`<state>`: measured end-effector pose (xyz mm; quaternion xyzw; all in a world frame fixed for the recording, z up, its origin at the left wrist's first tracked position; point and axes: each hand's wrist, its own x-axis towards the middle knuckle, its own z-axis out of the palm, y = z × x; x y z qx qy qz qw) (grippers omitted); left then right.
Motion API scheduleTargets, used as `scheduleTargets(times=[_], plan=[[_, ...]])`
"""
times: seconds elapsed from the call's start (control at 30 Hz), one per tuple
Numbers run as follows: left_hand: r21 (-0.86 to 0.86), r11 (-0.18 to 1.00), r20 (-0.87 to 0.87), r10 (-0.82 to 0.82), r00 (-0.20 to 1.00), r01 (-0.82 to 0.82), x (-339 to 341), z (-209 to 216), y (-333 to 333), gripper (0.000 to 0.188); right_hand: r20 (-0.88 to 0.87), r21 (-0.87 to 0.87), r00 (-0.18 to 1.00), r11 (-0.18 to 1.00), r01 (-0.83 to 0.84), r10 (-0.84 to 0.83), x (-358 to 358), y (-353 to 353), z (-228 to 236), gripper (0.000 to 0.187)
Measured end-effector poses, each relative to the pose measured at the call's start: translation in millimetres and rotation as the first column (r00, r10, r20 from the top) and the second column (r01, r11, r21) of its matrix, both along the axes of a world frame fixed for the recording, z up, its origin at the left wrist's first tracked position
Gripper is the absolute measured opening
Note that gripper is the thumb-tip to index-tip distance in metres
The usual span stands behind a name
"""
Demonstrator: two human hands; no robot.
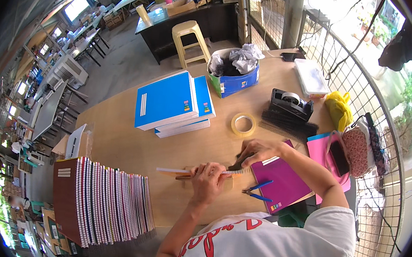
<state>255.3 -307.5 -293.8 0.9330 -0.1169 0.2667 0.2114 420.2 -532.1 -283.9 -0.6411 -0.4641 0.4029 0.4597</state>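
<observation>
Gripping the edge-on paper sheaf near mid-length, the left hand has its fingers curled closed and hides the middle. The sheaf sits at the table's near side, long axis left to right, bare end pointing left. The right hand bends part-open over the right end; its hold cannot be told. Blue-handled pliers overlap the purple notebook just rightward; upright spiral notebooks stand left.
</observation>
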Motion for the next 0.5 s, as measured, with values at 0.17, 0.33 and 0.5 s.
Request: scheduleTargets(times=[0.17, 0.33, 0.5], plan=[[0.002, 1.000, -0.004, -0.017, 1.000, 0.017, -0.1, 4.5, 0.5, 0.023, 0.264, -0.177, 0.963, 0.979, 0.102, -0.052, -1.0, 5.3, -2.1, 0.053], [-0.062, 0.998, -0.011, -0.006, 1.000, 0.005, 0.0, 5.4, -0.7, 0.042, -0.118, 0.066, 0.993, 0.998, 0.008, 0.000, -4.5, 4.9, -5.7, 0.058], [-0.078, 0.997, 0.021, -0.011, 1.000, 0.013, 0.1, -1.1, 1.2, 0.058, -0.199, 0.118, 0.977, 0.987, 0.106, -0.081, -7.3, 9.2, -11.2, 0.051]])
